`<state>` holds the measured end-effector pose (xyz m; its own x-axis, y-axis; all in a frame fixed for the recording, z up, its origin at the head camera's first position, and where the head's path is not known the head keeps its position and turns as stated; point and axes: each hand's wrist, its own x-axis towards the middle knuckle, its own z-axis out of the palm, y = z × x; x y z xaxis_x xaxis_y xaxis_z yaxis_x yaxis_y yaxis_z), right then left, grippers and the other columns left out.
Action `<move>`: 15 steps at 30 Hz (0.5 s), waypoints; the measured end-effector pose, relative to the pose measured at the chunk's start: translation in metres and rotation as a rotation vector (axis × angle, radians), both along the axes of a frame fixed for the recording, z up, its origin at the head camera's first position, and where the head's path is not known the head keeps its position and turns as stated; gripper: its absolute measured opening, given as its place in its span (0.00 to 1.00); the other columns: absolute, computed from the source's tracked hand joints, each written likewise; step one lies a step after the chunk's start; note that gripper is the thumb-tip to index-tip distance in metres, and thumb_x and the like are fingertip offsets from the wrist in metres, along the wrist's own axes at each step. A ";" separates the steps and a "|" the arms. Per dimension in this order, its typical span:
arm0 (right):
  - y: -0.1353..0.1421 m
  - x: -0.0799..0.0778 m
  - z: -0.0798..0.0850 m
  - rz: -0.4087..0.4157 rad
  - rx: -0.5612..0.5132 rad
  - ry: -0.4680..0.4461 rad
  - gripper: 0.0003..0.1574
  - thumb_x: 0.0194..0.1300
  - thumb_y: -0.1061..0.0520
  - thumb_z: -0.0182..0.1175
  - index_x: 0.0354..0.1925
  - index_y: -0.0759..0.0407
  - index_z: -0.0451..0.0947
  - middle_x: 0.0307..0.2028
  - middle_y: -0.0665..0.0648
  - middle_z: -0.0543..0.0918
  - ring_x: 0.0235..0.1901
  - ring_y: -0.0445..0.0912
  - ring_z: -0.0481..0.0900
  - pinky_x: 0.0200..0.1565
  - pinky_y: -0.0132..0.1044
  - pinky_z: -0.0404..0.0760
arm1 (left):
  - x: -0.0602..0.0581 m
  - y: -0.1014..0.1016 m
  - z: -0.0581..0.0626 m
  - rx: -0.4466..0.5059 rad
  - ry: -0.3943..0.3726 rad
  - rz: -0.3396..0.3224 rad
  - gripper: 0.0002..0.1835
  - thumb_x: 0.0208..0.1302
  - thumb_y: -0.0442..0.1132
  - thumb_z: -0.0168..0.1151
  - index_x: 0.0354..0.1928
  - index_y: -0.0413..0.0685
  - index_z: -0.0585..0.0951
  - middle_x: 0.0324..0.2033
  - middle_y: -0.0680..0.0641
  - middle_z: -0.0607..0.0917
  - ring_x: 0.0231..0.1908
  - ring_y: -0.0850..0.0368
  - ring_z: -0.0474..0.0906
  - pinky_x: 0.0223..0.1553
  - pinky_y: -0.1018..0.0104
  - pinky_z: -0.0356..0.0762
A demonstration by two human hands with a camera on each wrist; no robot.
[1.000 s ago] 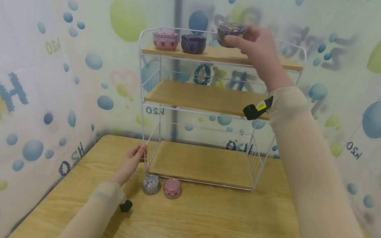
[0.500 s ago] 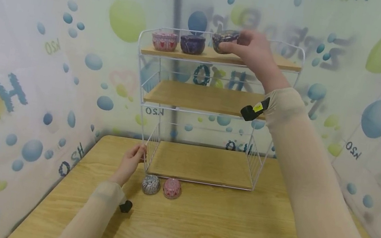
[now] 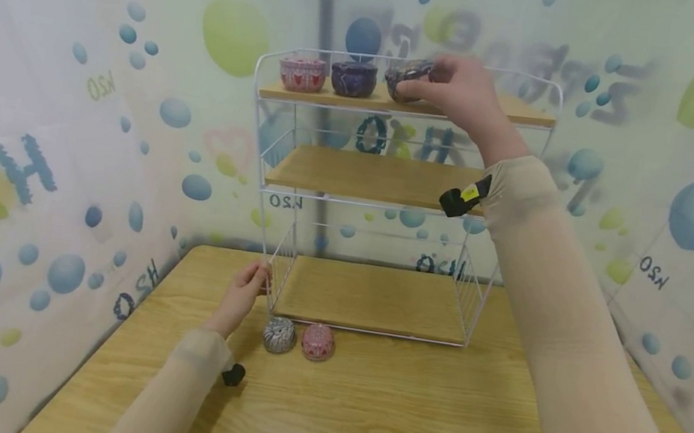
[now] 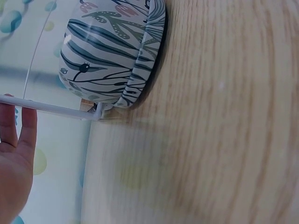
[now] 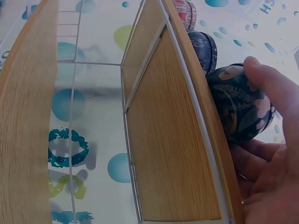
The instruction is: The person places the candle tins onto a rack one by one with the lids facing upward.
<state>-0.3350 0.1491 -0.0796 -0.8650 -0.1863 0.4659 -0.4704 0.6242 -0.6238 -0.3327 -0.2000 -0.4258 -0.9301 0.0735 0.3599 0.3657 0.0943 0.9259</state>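
My right hand (image 3: 464, 99) grips a dark floral tin (image 5: 240, 102) by its sides, thumb on one side and fingers on the other. The tin is slightly tilted at the top shelf (image 3: 507, 109) of a white wire rack. To its left on that shelf stand a purple-blue tin (image 3: 353, 79) and a pink tin with red hearts (image 3: 302, 75). Low on the rack's left side, my left hand (image 3: 242, 294) holds the white front post (image 4: 51, 109). Near that post, on the table, sit a black-and-white leaf-patterned tin (image 4: 105, 51) and a pink tin (image 3: 318, 342).
The rack has a wooden middle shelf (image 3: 374, 177) and a bottom shelf (image 3: 375, 297), with wire side guards. It stands on a wooden table (image 3: 371, 410) against a patterned curtain-like backdrop (image 3: 221, 106).
My right hand has lowered the dark floral tin to the top shelf, shifting slightly left beside the purple-blue tin and tilting it. My left hand stays on the post.
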 end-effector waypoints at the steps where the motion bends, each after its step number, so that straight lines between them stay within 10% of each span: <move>1: 0.000 0.000 0.000 -0.004 0.012 -0.004 0.35 0.57 0.32 0.65 0.47 0.58 0.74 0.52 0.57 0.76 0.51 0.49 0.72 0.50 0.42 0.72 | 0.002 0.001 0.002 0.003 0.002 -0.005 0.17 0.78 0.37 0.43 0.40 0.22 0.67 0.31 0.36 0.73 0.31 0.58 0.75 0.45 0.42 0.77; 4: -0.001 0.000 0.002 -0.014 0.039 -0.016 0.41 0.57 0.31 0.64 0.55 0.59 0.73 0.62 0.58 0.72 0.62 0.49 0.68 0.59 0.45 0.70 | 0.007 0.004 0.008 -0.001 0.003 -0.002 0.16 0.78 0.36 0.42 0.39 0.24 0.68 0.31 0.35 0.73 0.30 0.61 0.74 0.45 0.40 0.75; 15: -0.001 -0.004 0.002 -0.065 0.089 -0.015 0.33 0.56 0.29 0.63 0.40 0.55 0.75 0.39 0.54 0.76 0.39 0.48 0.70 0.40 0.42 0.70 | -0.009 -0.002 -0.011 0.004 0.005 0.033 0.16 0.77 0.40 0.45 0.38 0.32 0.72 0.30 0.45 0.74 0.34 0.53 0.74 0.39 0.64 0.80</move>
<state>-0.3393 0.1485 -0.0771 -0.8834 -0.1694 0.4368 -0.4179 0.7066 -0.5711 -0.3421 -0.2021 -0.4366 -0.9300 0.0415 0.3651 0.3675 0.1025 0.9244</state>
